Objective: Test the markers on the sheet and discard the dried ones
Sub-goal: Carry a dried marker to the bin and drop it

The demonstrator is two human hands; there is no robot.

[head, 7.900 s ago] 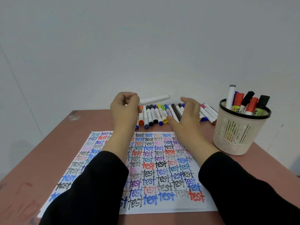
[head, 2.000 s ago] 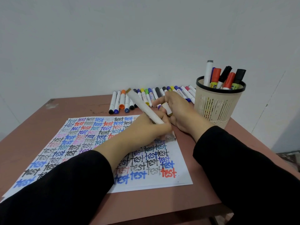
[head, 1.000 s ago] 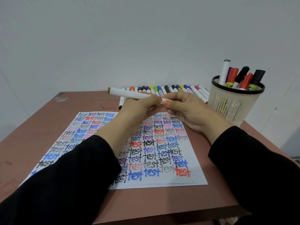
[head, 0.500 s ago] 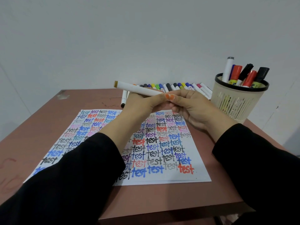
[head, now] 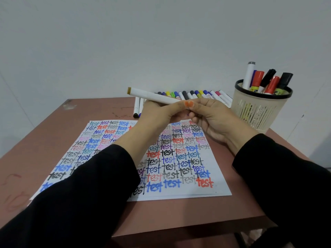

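Note:
A white marker with an olive end cap pointing left is held level above the sheet. My left hand grips its barrel, and my right hand pinches its right end, which is hidden by the fingers. The two thumbs meet at the marker. Below lies the white sheet, filled with "test" in several colours. A row of capped markers lies along the far table edge behind my hands.
A beige mesh cup with a black rim stands at the right rear, holding several thick markers. Two markers lie left of my left hand. The brown table ends close in front; a grey wall is behind.
After writing at the sheet's right side two seconds ago, my hands lifted the marker and turned it level. Over the last second they have stayed joined at its right end.

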